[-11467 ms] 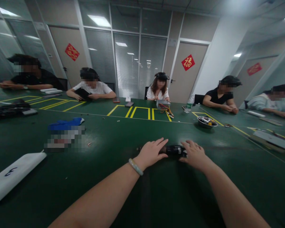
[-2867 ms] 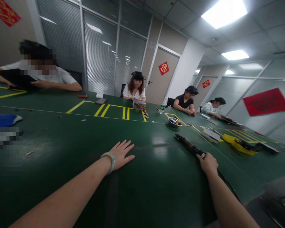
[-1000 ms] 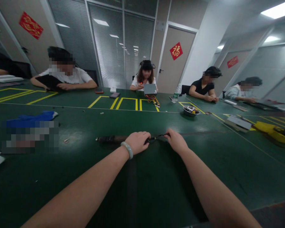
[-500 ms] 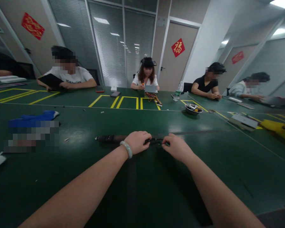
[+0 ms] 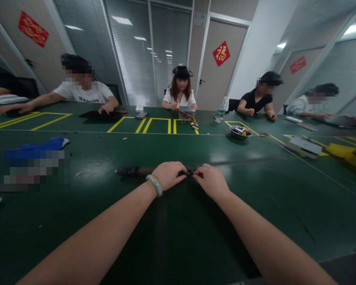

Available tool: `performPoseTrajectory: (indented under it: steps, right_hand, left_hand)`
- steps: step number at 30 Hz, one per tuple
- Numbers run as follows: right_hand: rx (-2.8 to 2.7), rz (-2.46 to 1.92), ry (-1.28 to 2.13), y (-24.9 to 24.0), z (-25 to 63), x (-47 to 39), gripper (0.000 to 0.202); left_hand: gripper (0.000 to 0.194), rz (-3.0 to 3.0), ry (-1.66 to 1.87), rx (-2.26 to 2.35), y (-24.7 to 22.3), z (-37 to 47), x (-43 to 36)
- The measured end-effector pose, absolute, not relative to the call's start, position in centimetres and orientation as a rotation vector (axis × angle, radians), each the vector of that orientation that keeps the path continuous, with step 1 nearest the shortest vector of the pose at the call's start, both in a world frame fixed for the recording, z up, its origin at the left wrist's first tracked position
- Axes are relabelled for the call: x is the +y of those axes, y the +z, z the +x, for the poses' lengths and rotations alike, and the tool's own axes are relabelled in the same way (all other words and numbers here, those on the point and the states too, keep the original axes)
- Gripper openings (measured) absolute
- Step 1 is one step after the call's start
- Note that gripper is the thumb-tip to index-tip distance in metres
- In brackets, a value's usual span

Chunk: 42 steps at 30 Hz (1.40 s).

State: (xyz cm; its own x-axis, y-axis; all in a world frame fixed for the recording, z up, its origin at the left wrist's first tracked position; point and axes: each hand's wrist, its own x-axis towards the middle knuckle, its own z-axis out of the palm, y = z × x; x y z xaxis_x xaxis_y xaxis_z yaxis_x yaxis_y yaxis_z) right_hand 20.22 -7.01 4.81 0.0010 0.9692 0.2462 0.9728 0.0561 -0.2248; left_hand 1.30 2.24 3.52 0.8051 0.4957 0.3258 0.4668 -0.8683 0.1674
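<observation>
A long dark electric screwdriver [image 5: 132, 171] lies across the green table, its metal tip pointing left. My left hand [image 5: 167, 177], with a pale bangle at the wrist, rests over the tool's right end. Its thumb and fingers are closed around a dark part there, mostly hidden by the hand. Close beside it, my right hand [image 5: 215, 182] pinches the end of a short dark cable [image 5: 190, 172] at the tool's rear. The fingertips of both hands nearly meet. Whether the cable end is joined to the tool cannot be made out.
A metal bowl [image 5: 241, 132] of small parts stands beyond my right hand, near a plastic bottle [image 5: 221, 110]. A blue cloth-like item [image 5: 37, 148] lies left, a yellow case [image 5: 348, 155] far right. Coloured wires [image 5: 190, 118] lie across the table. Several people sit opposite.
My right hand has moved left, closer to my left hand, and less cable shows between them. Across the table at left, a person has lowered a dark flat panel onto the tabletop.
</observation>
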Motion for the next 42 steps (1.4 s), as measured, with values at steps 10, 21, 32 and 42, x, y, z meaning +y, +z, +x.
performPoseTrajectory:
  steps: [10, 21, 32, 42]
  right_hand:
    - [-2.073, -1.840, -0.021, 4.15, 20.30, -6.76, 0.014]
    - [-2.046, -1.790, 0.027, 4.27, 20.12, -6.97, 0.013]
    - [-2.031, -1.769, 0.044, 4.46, 20.27, -7.03, 0.011]
    - [-2.057, -1.794, -0.025, 3.79, 20.09, -6.65, 0.013]
  left_hand:
    - [0.021, 2.877, 0.528, 0.831, 3.77, 1.36, 2.15]
    - [0.022, 2.888, 0.522, 0.835, 3.76, 1.32, 2.17]
    - [0.022, 2.886, 0.539, 0.800, 3.48, 1.34, 2.41]
    - [0.022, 2.886, 0.531, 0.823, 3.36, 1.42, 2.30]
